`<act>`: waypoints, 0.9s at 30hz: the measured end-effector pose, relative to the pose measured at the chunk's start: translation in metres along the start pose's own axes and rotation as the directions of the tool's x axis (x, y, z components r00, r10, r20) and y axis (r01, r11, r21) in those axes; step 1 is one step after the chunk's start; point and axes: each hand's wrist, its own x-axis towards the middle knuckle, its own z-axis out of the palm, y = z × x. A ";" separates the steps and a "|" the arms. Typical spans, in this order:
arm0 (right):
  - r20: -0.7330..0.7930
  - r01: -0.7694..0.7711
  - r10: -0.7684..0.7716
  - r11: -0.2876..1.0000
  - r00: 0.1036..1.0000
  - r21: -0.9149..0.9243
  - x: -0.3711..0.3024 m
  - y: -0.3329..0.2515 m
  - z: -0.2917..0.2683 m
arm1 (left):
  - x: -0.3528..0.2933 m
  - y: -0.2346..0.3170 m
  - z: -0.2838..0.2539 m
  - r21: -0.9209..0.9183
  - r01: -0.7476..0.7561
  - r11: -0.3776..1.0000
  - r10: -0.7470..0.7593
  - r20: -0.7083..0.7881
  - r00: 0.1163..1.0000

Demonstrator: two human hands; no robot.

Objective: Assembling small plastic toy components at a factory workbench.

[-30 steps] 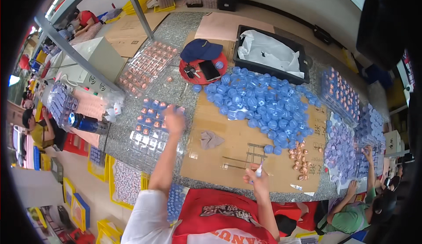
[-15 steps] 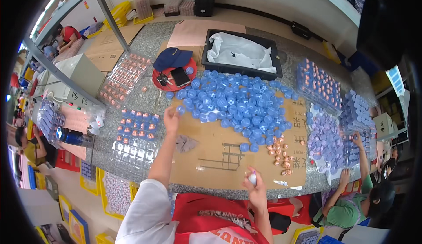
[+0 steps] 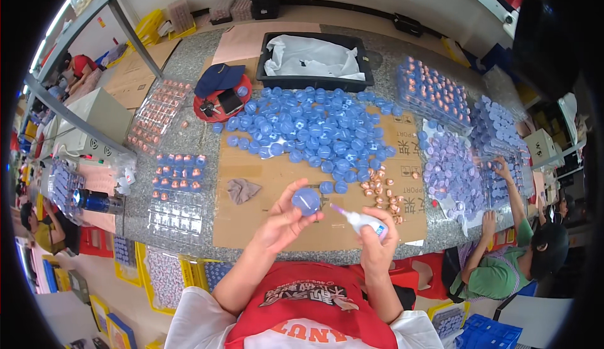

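Note:
Between the fingers and thumb of my left hand (image 3: pixel 280 223) is a round blue plastic piece (image 3: pixel 306 202), raised above the cardboard. My right hand (image 3: pixel 378 246) grips a small white squeeze bottle (image 3: pixel 369 224) with a purple nozzle, and the nozzle's tip points at the blue piece, a short gap away. Beyond both hands spreads a big pile of blue round pieces (image 3: pixel 318 129) on the cardboard sheet (image 3: pixel 239 226). Several small orange-and-white pieces (image 3: pixel 381 193) lie right of the pile. A grey cloth (image 3: pixel 242 190) rests left of my left hand.
Clear trays with orange-topped blue pieces (image 3: pixel 179 174) stand at the left. A black bin (image 3: pixel 368 75) with white lining sits at the back. A red dish (image 3: pixel 204 111) holds a cap, keys and phone. Purple pieces (image 3: pixel 450 173) lie at the right, where a co-worker in green (image 3: pixel 494 273) sits.
My left hand has come back from the pile's left edge with a blue piece. The right hand has lifted, turning the bottle's nozzle toward that piece. The view has shifted slightly.

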 end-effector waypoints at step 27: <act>0.362 0.512 -0.401 0.807 0.841 -0.295 -0.002 -0.035 0.003 | -0.030 0.000 0.048 0.768 -0.131 0.627 0.225 -0.017 0.974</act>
